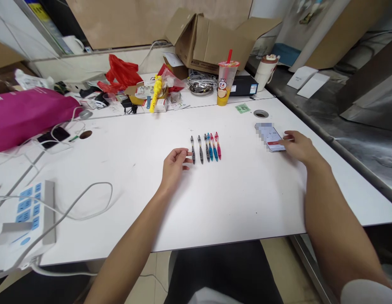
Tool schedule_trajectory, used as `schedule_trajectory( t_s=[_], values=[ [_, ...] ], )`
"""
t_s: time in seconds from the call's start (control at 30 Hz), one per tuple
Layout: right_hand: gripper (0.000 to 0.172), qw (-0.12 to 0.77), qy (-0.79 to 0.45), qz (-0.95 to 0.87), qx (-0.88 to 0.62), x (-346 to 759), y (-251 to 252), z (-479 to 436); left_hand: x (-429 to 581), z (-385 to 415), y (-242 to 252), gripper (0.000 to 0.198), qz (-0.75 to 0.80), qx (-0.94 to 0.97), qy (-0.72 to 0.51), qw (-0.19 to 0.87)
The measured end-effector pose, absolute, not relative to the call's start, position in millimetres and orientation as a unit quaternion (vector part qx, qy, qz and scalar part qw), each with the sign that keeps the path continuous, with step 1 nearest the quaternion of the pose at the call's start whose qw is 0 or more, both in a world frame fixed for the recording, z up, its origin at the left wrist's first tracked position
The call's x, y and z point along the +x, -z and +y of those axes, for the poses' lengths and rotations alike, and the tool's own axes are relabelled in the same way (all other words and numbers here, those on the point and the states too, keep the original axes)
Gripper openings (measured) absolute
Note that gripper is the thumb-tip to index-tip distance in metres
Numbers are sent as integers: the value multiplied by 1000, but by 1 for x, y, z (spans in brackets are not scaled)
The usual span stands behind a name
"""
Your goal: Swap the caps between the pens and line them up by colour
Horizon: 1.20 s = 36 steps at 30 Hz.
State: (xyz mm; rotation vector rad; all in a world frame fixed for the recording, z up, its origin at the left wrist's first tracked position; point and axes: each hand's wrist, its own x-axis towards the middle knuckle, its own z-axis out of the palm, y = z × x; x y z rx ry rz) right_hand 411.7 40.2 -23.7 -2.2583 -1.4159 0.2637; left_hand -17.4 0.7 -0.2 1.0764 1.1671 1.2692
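Left hand (175, 165) lay loosely curled and empty on the white table (246, 198), fingertips just beside the leftmost of a row of pens (206, 147) (light, stiff, smooth plastic, likely to roll; best pinched mid-barrel). Right hand (299, 147) rested slack, clasping nothing, against a flat phone (271, 137). Farther off stood a plastic cup (226, 82).

No word or number can be read for certain. The cup (226, 82) at 12 o'clock bears a cartoon face, with no legible lettering. The box (208, 40) behind it carries a line of dark print, too small to read. The phone (269, 137) at 3 o'clock has a blurred screen above a red bar. The green card (243, 108) at 1 o'clock shows an unclear mark.
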Motion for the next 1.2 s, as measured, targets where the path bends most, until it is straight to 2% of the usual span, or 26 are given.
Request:
schedule_trajectory(
  t_s=[0.1,0.23,0.4,0.7,0.93,1.2],
  values=[
    [64,282,-197,-496,-797,419,27,34,-18,1,0,14,493,448,-528,527],
    [71,287,-210,-523,-775,420,25,28,-18,1,0,14,493,449,-525,528],
    [72,272,-221,-541,-764,413,15,21,-18,0,-1,14,491,452,-527,527],
    [66,292,-219,-537,-761,408,13,22,-18,3,-2,12,491,447,-529,529],
    [45,326,-179,-498,-784,396,16,27,-17,1,-3,12,491,449,-525,531],
    [41,358,-200,-468,-783,395,14,28,-18,1,-4,12,498,443,-524,531]
  ],
)
